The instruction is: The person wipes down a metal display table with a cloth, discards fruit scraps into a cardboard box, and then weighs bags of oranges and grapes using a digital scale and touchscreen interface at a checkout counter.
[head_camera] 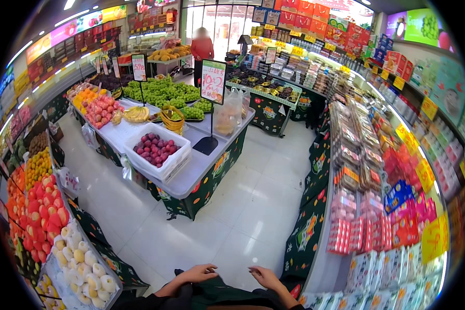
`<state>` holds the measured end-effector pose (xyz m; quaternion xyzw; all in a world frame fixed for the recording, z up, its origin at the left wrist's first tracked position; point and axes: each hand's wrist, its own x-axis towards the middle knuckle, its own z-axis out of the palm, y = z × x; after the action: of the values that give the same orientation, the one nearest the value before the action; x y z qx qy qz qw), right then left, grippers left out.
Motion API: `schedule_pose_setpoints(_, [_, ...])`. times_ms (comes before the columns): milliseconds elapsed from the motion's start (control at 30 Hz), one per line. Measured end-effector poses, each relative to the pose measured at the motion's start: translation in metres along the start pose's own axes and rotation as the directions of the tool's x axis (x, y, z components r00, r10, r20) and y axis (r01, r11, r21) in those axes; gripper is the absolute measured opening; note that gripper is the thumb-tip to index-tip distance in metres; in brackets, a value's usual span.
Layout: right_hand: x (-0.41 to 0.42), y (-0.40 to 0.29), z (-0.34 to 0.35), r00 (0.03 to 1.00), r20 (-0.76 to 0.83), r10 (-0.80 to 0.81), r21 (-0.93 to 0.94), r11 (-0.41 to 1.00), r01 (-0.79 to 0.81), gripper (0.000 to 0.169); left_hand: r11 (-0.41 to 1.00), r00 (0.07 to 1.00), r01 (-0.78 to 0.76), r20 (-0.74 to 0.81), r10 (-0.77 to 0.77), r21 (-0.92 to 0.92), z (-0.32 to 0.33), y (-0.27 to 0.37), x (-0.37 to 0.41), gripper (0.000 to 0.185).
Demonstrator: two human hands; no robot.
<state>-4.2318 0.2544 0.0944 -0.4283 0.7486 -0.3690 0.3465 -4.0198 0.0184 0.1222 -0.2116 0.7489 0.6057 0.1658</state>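
Low in the view, my left hand (198, 272) hovers in front of my dark green apron (221, 290), holding nothing, its fingers loosely extended. My right hand (262, 276) is likewise bare, fingers slightly bent, over the tiled floor and near the right-hand shelf's dark printed skirt (304, 232). Neither hand touches any goods. Ahead, a white foam box (169, 172) of dark red plums (156, 149) sits at the near end of a display table (228, 131). Behind the box are stacked yellow baskets (172, 121) and a black sign stand (206, 145) with a price card.
Green grapes (159, 91) and pink-red fruit (100, 110) cover the table farther back. On the left stand netted pale fruit (86, 267) and red-wrapped fruit (44, 213). Packaged goods (348, 143) line the right shelf. A person in red (202, 48) stands near the glass doors.
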Motion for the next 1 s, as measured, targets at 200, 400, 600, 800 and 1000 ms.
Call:
schedule_pose_setpoints(200, [0.207,-0.039,-0.225,0.780,0.536,-0.322,0.557,0.830,-0.040,0.024,0.660,0.821,-0.486,-0.041,0.569,-0.573,-0.143,0.147,0.121,0.059])
schedule_pose_setpoints(400, [0.336,-0.069,-0.451,0.313,0.227,-0.922,0.939,0.292,0.180,0.052,0.369,-0.048,-0.693,0.551,0.833,-0.619,-0.288,0.340,0.335,0.049])
schedule_pose_setpoints(600, [0.464,-0.083,-0.656,0.309,0.556,-0.771,0.677,0.636,0.370,0.021,0.133,-0.250,-0.712,0.427,0.869,-0.689,-0.410,0.498,0.520,0.029])
schedule_pose_setpoints(800, [0.680,-0.077,-0.806,0.175,0.288,-0.942,0.847,0.335,0.413,0.009,-0.382,-0.357,-0.706,-0.167,0.919,-0.596,-0.494,0.545,0.714,0.014])
schedule_pose_setpoints(1000, [0.950,-0.057,-0.890,-0.073,0.470,-0.880,0.842,0.422,0.336,0.010,0.196,0.134,-0.786,0.147,0.980,-0.586,-0.575,0.649,0.872,0.021])
